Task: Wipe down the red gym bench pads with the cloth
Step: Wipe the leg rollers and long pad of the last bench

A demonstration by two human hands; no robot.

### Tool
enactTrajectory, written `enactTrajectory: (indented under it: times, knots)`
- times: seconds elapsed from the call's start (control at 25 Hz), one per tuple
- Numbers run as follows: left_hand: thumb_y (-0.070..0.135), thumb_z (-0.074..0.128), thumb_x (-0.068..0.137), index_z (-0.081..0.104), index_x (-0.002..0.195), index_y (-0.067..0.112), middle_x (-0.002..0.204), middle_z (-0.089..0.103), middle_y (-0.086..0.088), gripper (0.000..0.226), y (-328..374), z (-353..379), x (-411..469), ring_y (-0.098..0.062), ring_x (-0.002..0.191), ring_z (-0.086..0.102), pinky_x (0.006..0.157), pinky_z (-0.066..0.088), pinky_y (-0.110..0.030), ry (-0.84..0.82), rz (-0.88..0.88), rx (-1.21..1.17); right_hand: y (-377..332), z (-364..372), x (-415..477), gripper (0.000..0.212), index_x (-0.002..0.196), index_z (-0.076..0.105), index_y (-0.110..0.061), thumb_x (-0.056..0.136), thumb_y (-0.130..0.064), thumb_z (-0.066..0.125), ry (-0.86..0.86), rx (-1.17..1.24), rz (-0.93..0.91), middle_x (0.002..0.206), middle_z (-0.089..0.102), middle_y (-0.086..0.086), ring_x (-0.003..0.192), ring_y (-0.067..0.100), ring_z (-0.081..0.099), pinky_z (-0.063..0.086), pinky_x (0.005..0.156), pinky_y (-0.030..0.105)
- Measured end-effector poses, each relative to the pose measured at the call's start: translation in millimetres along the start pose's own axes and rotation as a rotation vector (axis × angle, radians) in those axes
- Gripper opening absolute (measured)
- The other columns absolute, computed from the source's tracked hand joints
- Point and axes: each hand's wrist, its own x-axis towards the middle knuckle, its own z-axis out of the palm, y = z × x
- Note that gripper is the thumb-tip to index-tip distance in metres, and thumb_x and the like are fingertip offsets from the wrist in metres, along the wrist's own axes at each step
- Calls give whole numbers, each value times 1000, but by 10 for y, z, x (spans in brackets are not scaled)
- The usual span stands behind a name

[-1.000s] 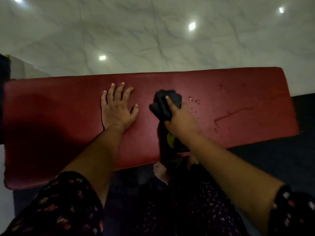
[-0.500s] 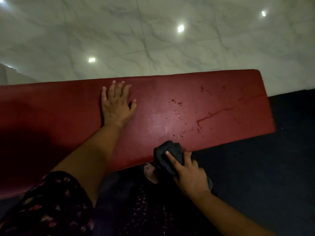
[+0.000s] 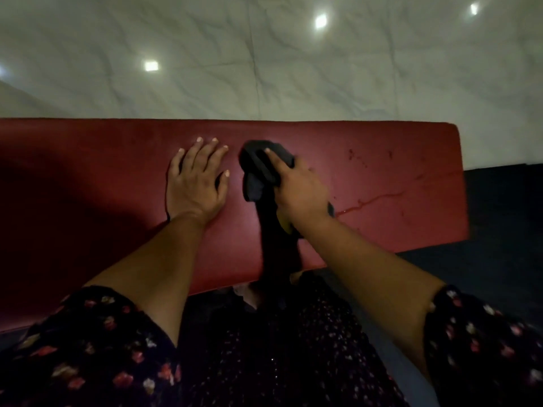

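Observation:
A long red bench pad (image 3: 396, 160) stretches across the view from the left edge to the right. My left hand (image 3: 195, 183) lies flat on its middle with fingers spread. Just to its right, my right hand (image 3: 296, 186) grips a bunched dark cloth (image 3: 258, 168) and presses it onto the pad near the far edge. A dark tail of the cloth trails back toward me under my wrist, with a bit of yellow showing there. Wet streaks and drops mark the pad to the right of the cloth.
Pale marbled floor tiles (image 3: 264, 69) with light reflections lie beyond the bench. A dark mat (image 3: 499, 230) covers the floor on the right and under me. My bare foot (image 3: 252, 298) shows below the pad's near edge. The pad's left part lies in shadow.
My right hand has pushed the cloth from the pad's near edge up toward its far edge, over the drops in the middle. The left hand has stayed flat in place.

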Motion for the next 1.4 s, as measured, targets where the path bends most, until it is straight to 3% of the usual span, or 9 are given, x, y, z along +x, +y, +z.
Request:
enactTrajectory:
  times: [0.16,0.36,0.48,0.64,0.84,0.96,1.04,1.16,1.4]
  knots:
    - [41,39,94,48,142,21,149,46,-1,53,28,10,7,-22,142,33,116,14,-41,19,-8,25,-75,-322,693,57,148,27,-44,97,-24,43,36,28,-19,126,43,10,99,36,57,38,65,37]
    - [41,40,92,49,141,22,147,47,-2,54,27,-8,3,-22,141,33,116,14,-40,31,-1,39,51,-483,1033,60,150,27,-40,94,-26,46,-132,342,139,132,40,11,113,34,53,43,89,37]
    - [41,41,91,49,141,22,148,47,-1,54,30,-13,12,-22,140,33,115,18,-42,33,-2,46,192,-271,640,63,151,22,-40,95,-27,48,-106,432,126,128,40,15,105,35,54,48,87,38]
    - [39,46,90,51,140,22,147,48,-1,53,54,-6,10,-22,139,36,114,20,-41,65,11,56,467,112,-474,76,151,7,-49,95,-28,54,-190,224,68,128,36,11,87,26,52,49,71,36]
    - [38,47,92,51,140,22,147,48,-2,51,29,19,10,-25,138,40,114,22,-43,94,37,64,755,436,-1489,88,138,-24,-60,96,-34,50,-374,115,60,145,22,3,110,24,46,49,71,34]
    - [39,46,92,51,140,21,148,48,-3,51,23,39,-11,-26,139,40,114,21,-44,92,31,60,892,571,-1729,91,133,-31,-61,95,-38,49,-381,89,80,152,15,4,115,24,44,53,77,35]
    - [39,44,93,50,140,20,148,47,-4,52,33,47,-12,-27,139,39,115,21,-44,88,40,67,934,624,-1725,95,127,-34,-64,93,-39,51,-326,111,111,148,21,2,116,23,44,53,80,36]
    - [38,44,93,49,141,20,148,47,-4,51,22,33,-16,-27,139,38,114,21,-46,85,48,71,855,517,-1532,91,132,-25,-65,92,-37,52,-220,178,169,127,36,-1,106,21,49,49,75,35]
    - [39,42,92,48,141,19,149,45,-4,53,73,-9,-5,-26,141,35,115,21,-48,20,-3,50,595,-74,-223,65,150,21,-45,95,-29,52,-59,88,126,130,43,10,102,33,57,43,70,34]
